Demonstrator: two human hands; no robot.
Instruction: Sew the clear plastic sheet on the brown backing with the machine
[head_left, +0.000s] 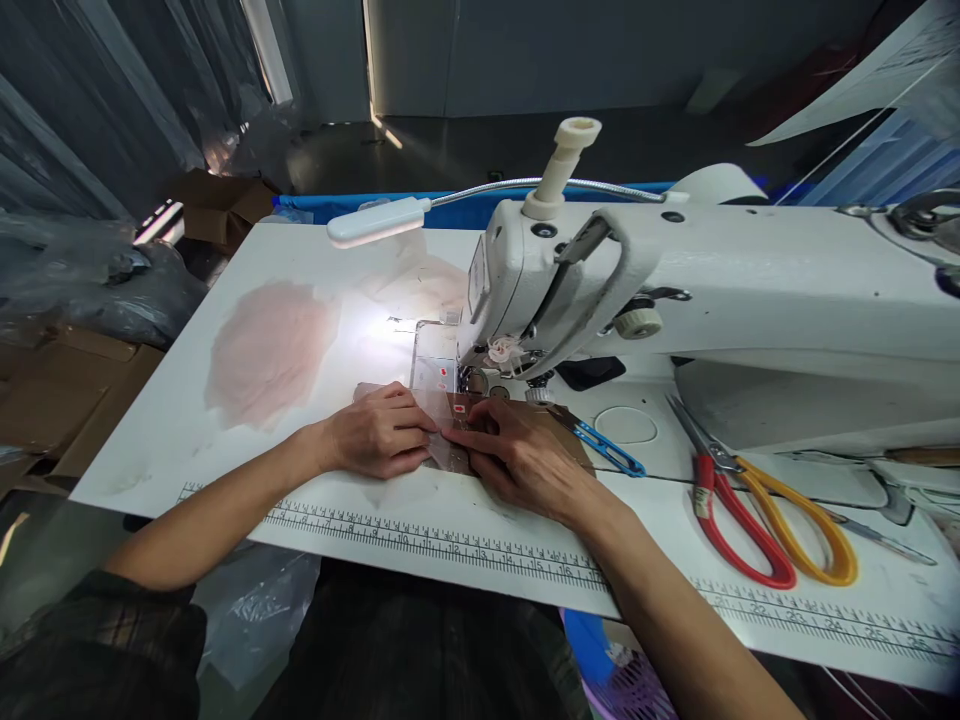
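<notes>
Both my hands rest on the white sewing table (300, 260), just in front of the needle of a white sewing machine (675, 270). My left hand (379, 435) is curled, its fingers pinching a small piece of sheer brownish fabric (442, 410). From the right, my right hand (525, 450) presses and pinches the same piece with closed fingers. The fabric lies under the machine's presser foot area, lit by a small lamp (375, 220).
A pile of pale pink sheer fabric (270, 345) lies to the left on the table. Blue thread snips (607, 450) and red and yellow scissors (757, 510) lie to the right. A printed ruler (450, 550) runs along the front edge. Cardboard boxes and plastic bags stand at left.
</notes>
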